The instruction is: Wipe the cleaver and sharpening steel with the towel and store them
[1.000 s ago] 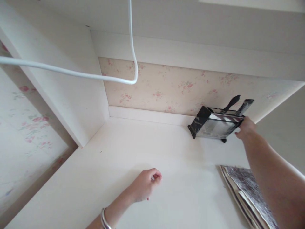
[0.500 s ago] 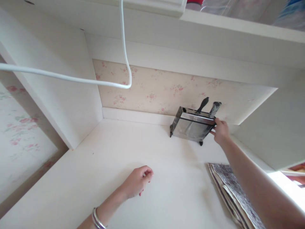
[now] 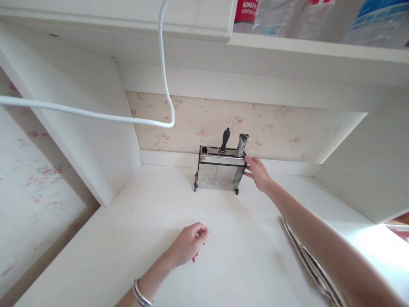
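A clear knife holder [image 3: 220, 172] with a black frame stands upright on the white counter [image 3: 243, 260], close to the back wall. Two knife handles stick up from its top. My right hand [image 3: 258, 172] reaches forward and grips the holder's right end with its fingers. My left hand [image 3: 189, 244] rests on the counter nearer to me, fingers curled loosely into a fist, with nothing visible in it. A silver bangle sits on that wrist.
A white cable [image 3: 96, 113] hangs in a loop across the upper left. A folded patterned cloth [image 3: 315, 270] lies at the right under my arm. A shelf [image 3: 319, 47] above carries bottles. A white side panel [image 3: 79, 128] closes the left.
My right hand has slid the knife holder leftward along the back wall and set it upright from a tilt. The view has tipped up, showing the shelf. My left hand stayed put.
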